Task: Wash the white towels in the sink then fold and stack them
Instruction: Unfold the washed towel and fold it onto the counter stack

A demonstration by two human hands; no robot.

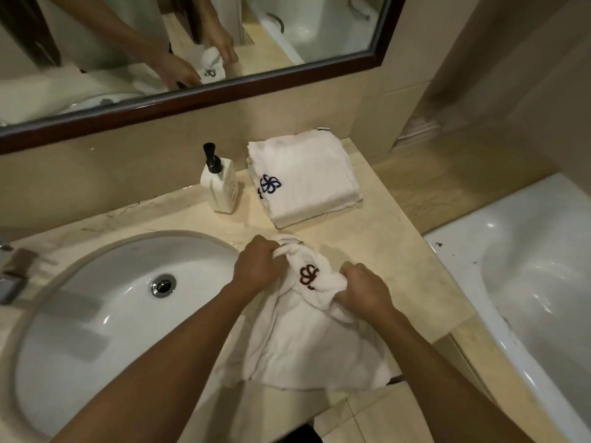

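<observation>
White towel (307, 340) with dark red emblem lies bunched on the surface (393, 251), right of the sink (105, 302), out of the basin for folding. Left hand (257, 265) and right hand (364, 290) each clench its far edge. Folded stack (307, 180) sits farther back, clear of the work.

The sink (105, 298) is set in the tabletop (383, 244) at 9 o'clock. At 12 o'clock a folded towel stack (307, 180) lies on it, the soap bottle (220, 187) just left. The loose towel (307, 330) lies at 6 o'clock, the bathtub (527, 266) at 3.
</observation>
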